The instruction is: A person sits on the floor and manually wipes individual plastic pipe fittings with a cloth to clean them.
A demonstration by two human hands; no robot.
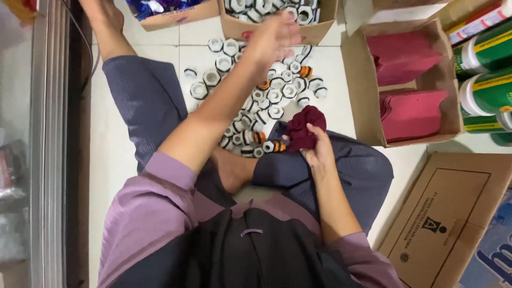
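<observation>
Your left hand (272, 37) is stretched far out in front of you, blurred, at the near edge of a cardboard box of white caps (277, 18) — the fingers look loosely curled, but with the blur you cannot tell whether they hold anything. Just below that hand, toward you, a loose heap of white caps (261, 96) lies spread on the tiled floor (330, 80), a few with orange and black bands among them. Your right hand (317, 152) sits close to your body over your knee, fingers closed on a dark red cloth (305, 128), which bunches up above the knuckles — the cloth is touching the fingertips and hangs just beside the near end of the heap. To the right of that hand stands an open cardboard box of pink sheets (408, 85), stacked in two compartments, and beyond it a row of green canisters (488, 90) lying on their sides. Nearer you on that side, a flattened brown carton (453, 213) rests on the floor. Left of the outstretched hand, another box with shiny blue wrapping (170, 10) sits at the top edge, and your bare foot (104, 18) reaches up beside it.
</observation>
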